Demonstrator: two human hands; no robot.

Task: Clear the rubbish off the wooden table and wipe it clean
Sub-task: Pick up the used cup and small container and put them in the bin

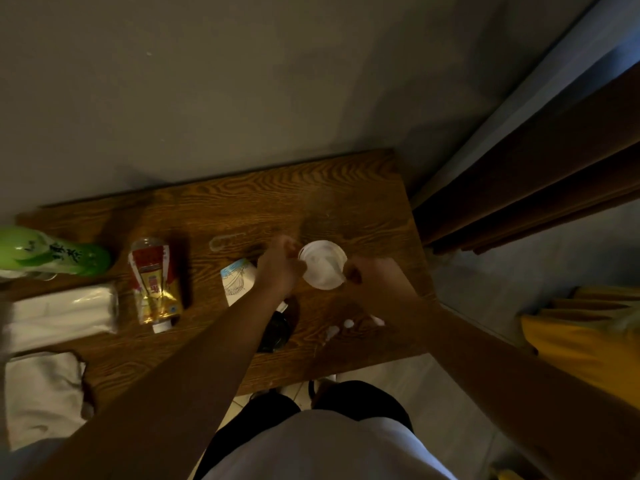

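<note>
Reaching over the worktop (242,209), I am bringing both hands to the white plastic cup (322,264) standing at about two o'clock from the centre. My left hand (278,265) is closing on its left rim and my right hand (372,275) on its right side, fingers curled narrow around it; blur hides how firmly. I am steadying it from both sides, probably so nothing spills. Rubbish is waiting everywhere else: a green bottle (52,252) at nine o'clock, a red-and-gold bottle (155,282) lying beside it, white scraps (348,323) at five o'clock.
</note>
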